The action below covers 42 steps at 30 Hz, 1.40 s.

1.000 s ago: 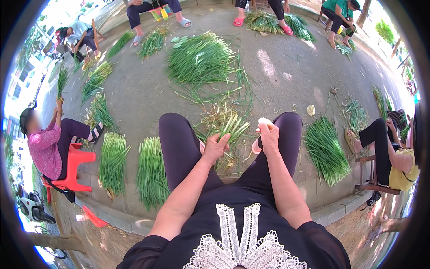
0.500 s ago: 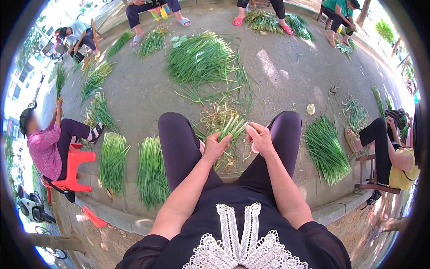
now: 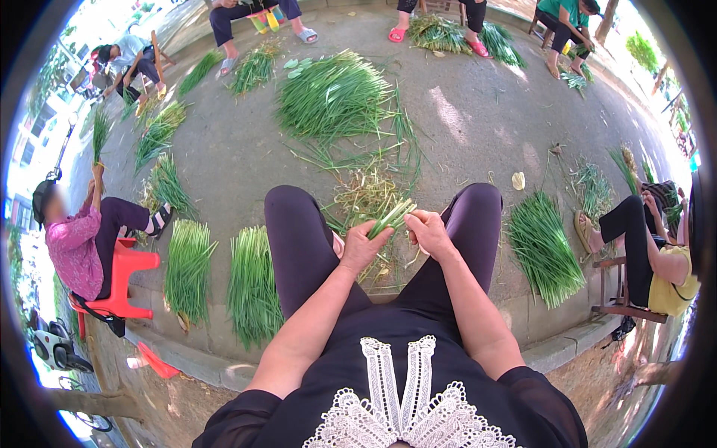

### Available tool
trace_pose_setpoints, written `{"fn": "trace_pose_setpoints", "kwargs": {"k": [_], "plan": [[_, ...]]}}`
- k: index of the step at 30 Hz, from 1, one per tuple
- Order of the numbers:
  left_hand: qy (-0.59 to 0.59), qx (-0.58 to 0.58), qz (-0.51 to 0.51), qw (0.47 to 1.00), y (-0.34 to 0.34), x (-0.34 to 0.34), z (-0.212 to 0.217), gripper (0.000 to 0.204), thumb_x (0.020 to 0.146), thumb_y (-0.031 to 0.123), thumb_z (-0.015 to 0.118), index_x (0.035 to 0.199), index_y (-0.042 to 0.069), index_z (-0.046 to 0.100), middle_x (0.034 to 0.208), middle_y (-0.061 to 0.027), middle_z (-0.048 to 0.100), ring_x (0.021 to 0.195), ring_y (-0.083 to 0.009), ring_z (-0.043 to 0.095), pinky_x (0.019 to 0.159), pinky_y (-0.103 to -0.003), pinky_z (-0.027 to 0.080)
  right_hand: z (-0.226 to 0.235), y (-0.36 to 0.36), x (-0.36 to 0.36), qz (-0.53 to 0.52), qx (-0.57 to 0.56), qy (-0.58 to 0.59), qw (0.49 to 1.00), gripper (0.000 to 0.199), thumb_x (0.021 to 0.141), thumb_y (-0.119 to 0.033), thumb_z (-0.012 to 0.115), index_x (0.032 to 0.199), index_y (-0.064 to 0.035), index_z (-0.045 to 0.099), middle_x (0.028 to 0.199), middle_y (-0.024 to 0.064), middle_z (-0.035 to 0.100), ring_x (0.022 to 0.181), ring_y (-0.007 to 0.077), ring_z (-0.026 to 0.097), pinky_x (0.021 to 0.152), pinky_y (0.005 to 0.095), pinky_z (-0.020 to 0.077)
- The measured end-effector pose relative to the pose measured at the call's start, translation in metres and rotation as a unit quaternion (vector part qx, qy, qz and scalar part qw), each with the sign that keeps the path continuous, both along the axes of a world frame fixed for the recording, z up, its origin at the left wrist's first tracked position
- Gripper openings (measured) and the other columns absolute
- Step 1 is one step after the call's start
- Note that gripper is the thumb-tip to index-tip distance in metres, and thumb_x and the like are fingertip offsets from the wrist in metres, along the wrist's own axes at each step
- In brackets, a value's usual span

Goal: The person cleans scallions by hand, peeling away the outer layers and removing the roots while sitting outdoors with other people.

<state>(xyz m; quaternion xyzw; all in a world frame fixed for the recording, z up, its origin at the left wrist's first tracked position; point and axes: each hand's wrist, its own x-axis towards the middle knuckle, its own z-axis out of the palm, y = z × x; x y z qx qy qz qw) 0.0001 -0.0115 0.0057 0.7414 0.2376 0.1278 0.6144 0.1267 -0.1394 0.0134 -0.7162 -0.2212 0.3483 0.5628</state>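
Between my knees, my left hand is closed round a small bunch of garlic chives, whose pale stem ends slant up to the right. My right hand is closed in a pinch at those stem ends, its fingertips partly hidden. Beneath the bunch, a heap of pale, withered trimmings lies on the pavement. Farther off spreads a big pile of loose green garlic chives. Two sorted stacks of garlic chives lie left of my legs, and a wider stack lies to the right.
A person in a pink top sits on a red plastic stool at the left, holding up a green bunch. A person in yellow sits on a wooden stool at the right. Several more people sit across the pavement beside chive piles. A kerb runs behind me.
My left hand has shifted slightly right with the bunch, turning it a little. My right hand has curled and moved slightly left, closer against the stem ends.
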Motion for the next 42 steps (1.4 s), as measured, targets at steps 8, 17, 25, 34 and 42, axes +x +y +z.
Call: {"fn": "trace_pose_setpoints", "kwargs": {"k": [8,17,25,34,42], "plan": [[-0.008,-0.023,0.006,1.0,-0.003,0.001,0.01,0.018,0.077,0.021,0.066,0.08,0.003,0.063,0.06,0.0032,0.055,0.055,-0.0028,0.046,0.05,-0.021,0.038,-0.011,0.0,-0.004,0.049,-0.002,-0.049,0.998,0.024,0.079,-0.015,0.05,0.061,0.0,0.052,0.05,-0.0019,0.043,0.047,0.0057,0.04,0.044,0.0246,0.0339],[0.005,-0.006,0.046,0.999,-0.003,0.0,0.008,0.021,0.073,0.021,0.07,0.085,0.004,0.066,0.062,0.0047,0.056,0.056,-0.0014,0.045,0.05,-0.02,0.038,0.011,0.002,-0.011,0.088,-0.037,0.078,0.992,0.022,0.082,-0.017,0.052,0.066,-0.0021,0.057,0.055,-0.0006,0.049,0.05,0.0073,0.047,0.047,0.0231,0.0414],[-0.075,0.175,0.027,0.981,-0.003,0.002,-0.001,0.019,0.071,0.015,0.069,0.086,0.004,0.065,0.073,-0.0038,0.062,0.064,-0.0128,0.057,0.058,-0.026,0.044,0.007,0.006,-0.01,0.024,-0.067,0.117,0.991,0.027,0.084,-0.02,0.052,0.064,-0.002,0.055,0.056,0.0002,0.048,0.048,0.0082,0.048,0.043,0.0242,0.0419],[-0.054,0.271,0.026,0.961,-0.007,0.002,0.007,0.018,0.069,0.014,0.068,0.085,0.006,0.066,0.075,-0.0095,0.062,0.067,-0.0221,0.06,0.06,-0.03,0.046,0.003,0.008,-0.011,0.019,-0.058,0.093,0.994,0.029,0.084,-0.017,0.051,0.058,-0.0025,0.051,0.053,0.0014,0.048,0.043,0.0088,0.045,0.039,0.0246,0.0382],[-0.048,0.135,0.045,0.989,-0.006,0.001,0.006,0.022,0.07,0.016,0.069,0.085,0.001,0.064,0.07,-0.0067,0.06,0.062,-0.0123,0.055,0.058,-0.027,0.044,0.001,0.006,-0.008,-0.02,0.026,0.141,0.99,0.027,0.082,-0.014,0.051,0.058,-0.0027,0.05,0.052,0.0017,0.046,0.042,0.0107,0.044,0.04,0.0264,0.0365]]}}
